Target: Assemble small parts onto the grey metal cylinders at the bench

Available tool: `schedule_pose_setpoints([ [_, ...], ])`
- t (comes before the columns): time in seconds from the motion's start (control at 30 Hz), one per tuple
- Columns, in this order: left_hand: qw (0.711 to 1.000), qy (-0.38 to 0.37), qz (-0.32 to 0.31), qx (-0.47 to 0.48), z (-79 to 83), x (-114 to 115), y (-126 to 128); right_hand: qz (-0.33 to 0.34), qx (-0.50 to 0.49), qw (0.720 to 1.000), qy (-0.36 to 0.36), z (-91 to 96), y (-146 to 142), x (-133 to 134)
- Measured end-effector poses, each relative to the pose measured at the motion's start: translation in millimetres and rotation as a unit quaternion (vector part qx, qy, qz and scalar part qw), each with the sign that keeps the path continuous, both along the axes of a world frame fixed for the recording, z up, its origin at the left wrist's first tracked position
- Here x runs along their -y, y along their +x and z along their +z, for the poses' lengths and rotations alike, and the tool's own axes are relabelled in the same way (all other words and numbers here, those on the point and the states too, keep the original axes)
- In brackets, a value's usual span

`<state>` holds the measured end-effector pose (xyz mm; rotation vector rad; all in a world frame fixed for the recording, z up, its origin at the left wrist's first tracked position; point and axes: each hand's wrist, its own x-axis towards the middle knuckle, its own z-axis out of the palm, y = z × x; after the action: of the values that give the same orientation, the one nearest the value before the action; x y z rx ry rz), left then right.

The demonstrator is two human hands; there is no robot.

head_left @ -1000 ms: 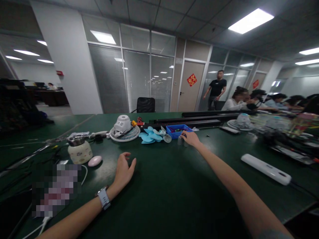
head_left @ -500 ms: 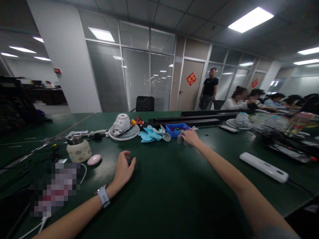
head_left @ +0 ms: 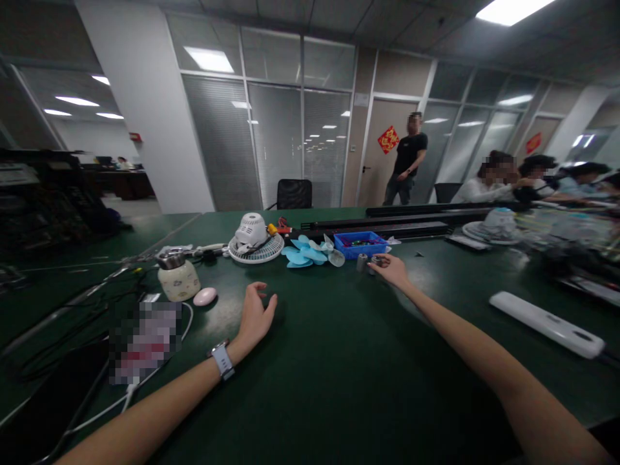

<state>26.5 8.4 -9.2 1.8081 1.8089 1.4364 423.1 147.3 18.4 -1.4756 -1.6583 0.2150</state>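
My right hand (head_left: 393, 269) reaches far across the green table (head_left: 339, 361) and pinches a small grey cylinder (head_left: 374, 261). A second small grey cylinder (head_left: 361, 261) stands just left of it, free of the hand. Behind them sits a blue parts tray (head_left: 361, 244). Light blue fan blades (head_left: 306, 253) lie left of the tray, and a white fan housing (head_left: 255, 239) lies further left. My left hand (head_left: 256, 316), a watch on its wrist, rests on the table with fingers loosely curled and apart, holding nothing.
A cream jar with a metal lid (head_left: 178, 278) and a pink oval object (head_left: 205, 296) stand at the left among cables. A white power strip (head_left: 547, 323) lies at the right. Black rails (head_left: 387, 227) run behind the tray. Seated people and one standing person (head_left: 407, 158) are beyond.
My right hand has drawn back slightly from the blue tray and now pinches one of the two grey cylinders. The view has shifted left. The standing person has walked left.
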Motion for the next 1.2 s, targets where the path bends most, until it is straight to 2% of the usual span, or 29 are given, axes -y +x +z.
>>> schedule_pose_setpoints([
  [0.07,1.000,0.000,-0.001,-0.003,2.6,1,1,0.029,-0.025,0.999,0.022,5.1,-17,22],
  [0.1,1.000,0.002,-0.002,-0.008,4.3,2,2,0.067,-0.033,0.997,0.024,8.6,-28,35],
  [0.2,0.999,0.022,-0.018,-0.033,12.5,9,8,0.230,-0.041,0.972,-0.009,18.4,-74,77],
  [0.27,0.996,0.036,-0.052,-0.058,20.3,18,14,0.312,-0.046,0.948,-0.038,20.5,-107,98],
  [0.37,0.986,0.034,-0.135,-0.095,33.2,32,26,0.367,-0.052,0.927,-0.056,14.7,-144,114],
  [0.5,0.973,0.037,-0.197,-0.118,46.6,37,44,0.380,-0.064,0.922,-0.035,0.4,-160,113],
  [0.67,0.966,0.030,-0.214,-0.144,55.8,22,63,0.398,-0.092,0.912,-0.040,-9.2,-156,109],
  [0.77,0.968,0.019,-0.204,-0.148,59.4,17,68,0.394,-0.089,0.914,-0.049,-11.3,-156,109],
  [0.83,0.972,0.011,-0.199,-0.123,61.3,17,70,0.387,-0.075,0.917,-0.056,-12.1,-157,110],
  [1.0,0.971,-0.024,-0.237,0.002,66.0,15,71,0.372,-0.068,0.923,-0.068,-11.4,-157,111],
  [1.1,0.977,0.007,-0.208,0.047,68.8,15,67,0.378,-0.071,0.920,-0.074,-9.2,-156,113],
  [1.2,0.983,0.033,-0.178,0.034,65.4,22,52,0.381,-0.074,0.918,-0.079,-7.3,-157,115],
])
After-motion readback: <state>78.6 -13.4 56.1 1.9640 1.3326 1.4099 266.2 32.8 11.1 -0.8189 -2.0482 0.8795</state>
